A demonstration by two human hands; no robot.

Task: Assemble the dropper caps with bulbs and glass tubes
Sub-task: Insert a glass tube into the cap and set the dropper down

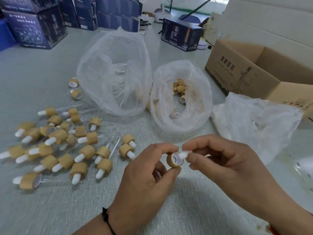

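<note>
My left hand [149,173] pinches a wood-coloured dropper cap [174,160] between thumb and fingers, its white-lined opening facing right. My right hand [225,163] pinches a white rubber bulb [183,154] and holds it at the cap's opening, touching the rim. A pile of several assembled droppers [57,146], with caps, white bulbs and clear glass tubes, lies on the table to the left. A clear bag [118,73] holds glass tubes. A smaller bag [181,99] holds loose caps.
A third white bag [254,126] lies at the right. An open cardboard box [250,72] stands at the back right. Dark blue cartons [37,26] are stacked at the back left, and one more blue box [181,37] lies behind the bags.
</note>
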